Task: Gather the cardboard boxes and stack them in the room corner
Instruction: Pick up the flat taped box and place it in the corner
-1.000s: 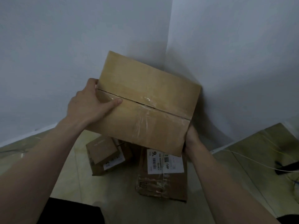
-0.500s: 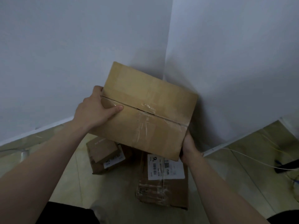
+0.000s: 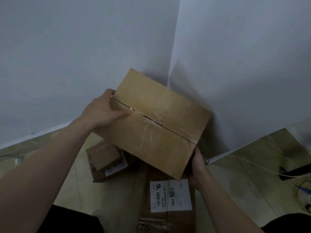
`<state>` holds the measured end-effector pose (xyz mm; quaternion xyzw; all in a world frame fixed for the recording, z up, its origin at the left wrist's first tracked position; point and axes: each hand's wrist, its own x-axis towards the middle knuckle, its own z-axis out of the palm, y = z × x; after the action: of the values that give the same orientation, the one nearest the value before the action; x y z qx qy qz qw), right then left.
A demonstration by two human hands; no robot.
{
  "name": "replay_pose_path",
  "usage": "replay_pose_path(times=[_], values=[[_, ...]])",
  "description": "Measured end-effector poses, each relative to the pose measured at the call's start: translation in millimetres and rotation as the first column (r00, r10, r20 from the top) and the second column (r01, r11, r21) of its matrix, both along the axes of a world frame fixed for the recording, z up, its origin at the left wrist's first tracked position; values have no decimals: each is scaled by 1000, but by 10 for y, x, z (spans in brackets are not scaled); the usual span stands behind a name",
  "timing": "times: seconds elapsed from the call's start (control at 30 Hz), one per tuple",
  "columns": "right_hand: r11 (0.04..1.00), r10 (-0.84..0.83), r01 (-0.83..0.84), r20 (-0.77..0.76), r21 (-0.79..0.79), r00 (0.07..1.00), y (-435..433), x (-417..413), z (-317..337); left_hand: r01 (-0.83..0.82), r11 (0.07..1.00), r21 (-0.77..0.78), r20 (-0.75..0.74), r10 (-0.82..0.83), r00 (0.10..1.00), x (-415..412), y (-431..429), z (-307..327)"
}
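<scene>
- Lowered and carried deeper toward the room corner (image 3: 170, 78) since a second ago: the big cardboard box (image 3: 156, 121), far edge now close under the seam where the two white walls (image 3: 67, 56) meet, more of the box beneath uncovered.
- Held in the air, tilted, top face toward the camera; centre seam between the flaps running from upper left to lower right, sealed with wrinkled clear tape, a second strip crossing it. No print readable on that face.
- Clamped on the box's left end by the left hand (image 3: 102, 111), thumb flat on the top flap just beside the seam, fingers wrapped round the far edge.
- Gripped at the near right corner by the right hand (image 3: 197, 167), palm against the side, fingers hidden under the box.
- Lying on the pale tiled floor (image 3: 70, 182) directly below: a long box (image 3: 168, 221) with a white shipping label (image 3: 170, 195); readable there a large "9" and "WU", plus barcodes and a small square code; finer lines too small to read.
- To its left, just beside it: a small box (image 3: 105, 158), another flat piece on top, a white label at its near edge, text unreadable.
- Along the right wall's foot: a thin white cable (image 3: 252, 165) across the floor.
</scene>
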<state>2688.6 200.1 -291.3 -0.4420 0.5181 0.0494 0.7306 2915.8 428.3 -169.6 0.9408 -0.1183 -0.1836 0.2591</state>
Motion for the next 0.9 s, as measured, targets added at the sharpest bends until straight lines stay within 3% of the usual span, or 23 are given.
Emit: replay_pose_path(times=[0.13, 0.43, 0.53, 0.73, 0.9], values=[[997, -82, 81, 54, 20, 995, 29, 26, 17, 1, 998, -56, -20, -2, 1000, 157, -57, -88], [995, -19, 14, 46, 102, 999, 154, -238, -99, 86, 996, -19, -76, -87, 993, 296, -266, -200], [991, -41, 27, 107, 129, 993, 99, -332, -80, 119, 993, -16, -80, -120, 990, 295, -350, -217], [982, -154, 125, 218, 144, 964, 162, -163, -13, 165, 986, -29, 16, -165, 986, 423, -388, 26], [931, -285, 226, 185, 286, 940, 269, 65, 101, 187, 982, 2, 136, -186, 973, 384, -464, 281]])
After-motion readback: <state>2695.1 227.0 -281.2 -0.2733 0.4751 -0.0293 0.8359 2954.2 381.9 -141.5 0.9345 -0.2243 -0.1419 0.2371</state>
